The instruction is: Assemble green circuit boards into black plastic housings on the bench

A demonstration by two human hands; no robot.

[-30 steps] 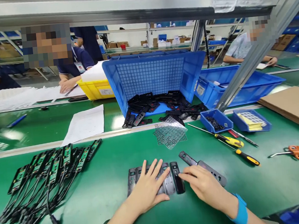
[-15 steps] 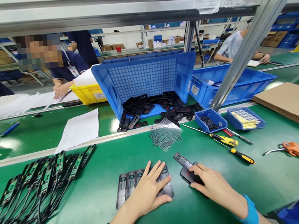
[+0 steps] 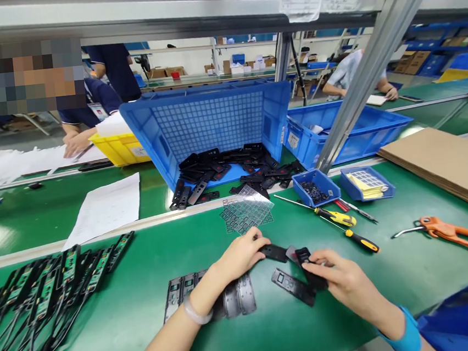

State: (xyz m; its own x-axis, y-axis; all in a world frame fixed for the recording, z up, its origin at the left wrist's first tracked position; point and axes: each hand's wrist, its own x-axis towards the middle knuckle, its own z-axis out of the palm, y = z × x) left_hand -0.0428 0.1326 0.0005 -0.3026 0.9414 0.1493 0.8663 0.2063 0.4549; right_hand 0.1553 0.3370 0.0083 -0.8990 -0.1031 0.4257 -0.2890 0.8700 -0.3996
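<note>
My left hand (image 3: 245, 253) is closed on one end of a black plastic cover (image 3: 275, 253), pinched between thumb and fingers. My right hand (image 3: 343, 274) grips other black plastic covers (image 3: 316, 279) a short way to the right; they overlap, so I cannot tell how many. Below and between the hands, a loose cover with a cut-out window (image 3: 293, 287) lies on the green bench. Under my left forearm is a side-by-side row of similar covers (image 3: 239, 297), partly hidden by the arm.
A tipped blue crate (image 3: 215, 116) spills black covers at the back. Clear sticker sheets (image 3: 248, 210) lie before it. To the right are small blue bins (image 3: 315, 187), screwdrivers (image 3: 362, 240) and an orange air gun (image 3: 446, 229). Cabled circuit boards (image 3: 46, 293) spread at left. Co-workers sit beyond.
My left hand has lifted off the row, moved right and taken hold of a cover. My right hand has raised its covers, and one cover now lies apart below. The view has turned right.
</note>
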